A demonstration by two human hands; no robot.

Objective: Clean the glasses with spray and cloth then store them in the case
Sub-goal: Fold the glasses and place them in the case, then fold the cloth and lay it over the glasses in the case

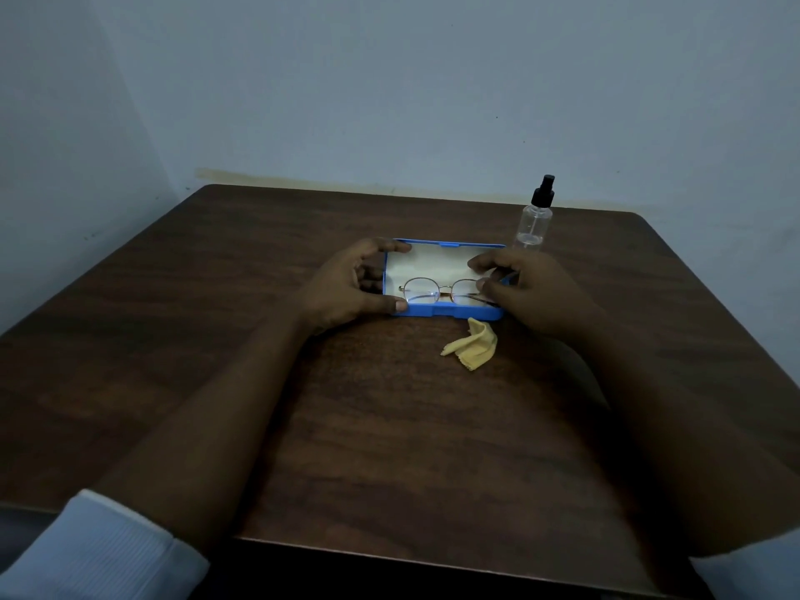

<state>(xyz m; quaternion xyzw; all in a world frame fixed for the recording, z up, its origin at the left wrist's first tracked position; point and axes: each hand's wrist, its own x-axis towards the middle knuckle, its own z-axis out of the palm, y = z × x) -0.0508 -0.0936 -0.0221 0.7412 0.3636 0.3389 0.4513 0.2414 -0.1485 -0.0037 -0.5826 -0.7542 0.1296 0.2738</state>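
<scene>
On the left, the left hand (346,283) brackets the short left end of the open blue case (441,311), thumb on the near rim and forefinger on the far corner, half open and steadying it on the dark wooden table (216,339). The glasses (437,290) lie folded inside the case. The right hand (528,288) curls at the case's right end, fingertips pinched near the frame's temple; in this dim light I cannot tell whether they actually grip it. A yellow cloth (474,346) lies crumpled just before the case; the clear spray bottle (534,218) stands behind the right hand.

If the lid closes on a raised temple, the frame could bend. No writing or label is readable anywhere.
</scene>
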